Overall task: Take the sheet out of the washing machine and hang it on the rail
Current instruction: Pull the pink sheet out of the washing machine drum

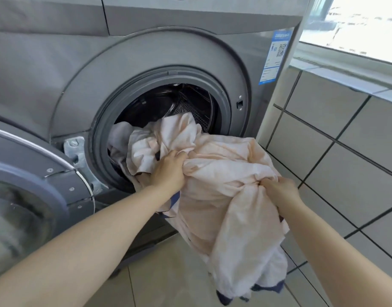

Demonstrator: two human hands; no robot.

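Note:
A grey front-loading washing machine stands in front of me with its round opening uncovered. A pale peach sheet with dark blue trim spills out of the drum and hangs down toward the floor. My left hand grips a bunched fold of the sheet right at the mouth of the drum. My right hand grips another bunch further right, clear of the machine. Part of the sheet still lies inside the drum. No rail is in view.
The machine's door hangs open at the lower left, close to my left forearm. A white tiled wall rises on the right under a bright window. Pale floor tiles lie below the hanging cloth.

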